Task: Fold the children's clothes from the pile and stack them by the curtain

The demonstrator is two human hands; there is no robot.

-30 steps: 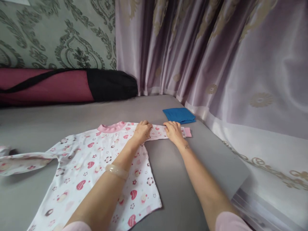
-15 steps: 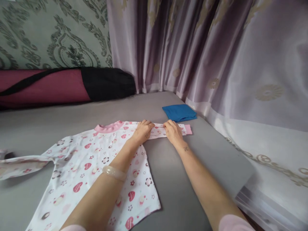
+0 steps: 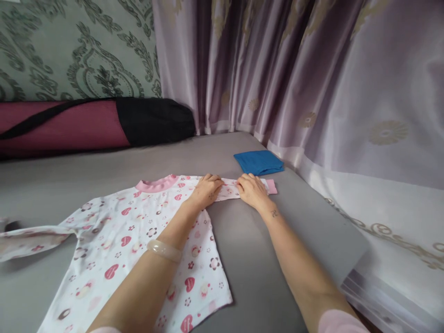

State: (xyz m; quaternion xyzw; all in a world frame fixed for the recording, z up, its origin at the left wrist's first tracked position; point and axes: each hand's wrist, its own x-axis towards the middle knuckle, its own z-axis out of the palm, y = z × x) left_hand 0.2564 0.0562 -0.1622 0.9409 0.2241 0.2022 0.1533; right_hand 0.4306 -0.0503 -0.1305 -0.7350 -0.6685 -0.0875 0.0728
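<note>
A white long-sleeved shirt with a pink collar and a print of hearts and flowers lies spread on the grey bed surface. My left hand has its fingers curled onto the upper part of the right-side sleeve, near the shoulder. Farther along, close to the pink cuff, my right hand pinches the same sleeve. A stretch of sleeve shows between the two hands. Fingertips are partly hidden. The other sleeve reaches out to the left edge.
Just behind my right hand lies a folded blue cloth. A long maroon and black bag rests along the patterned wall. Lilac curtains hang at the back and right, touching the bed's edge.
My right hand has shifted slightly to the right along the sleeve, toward the cuff. The left hand and the shirt look nearly the same.
</note>
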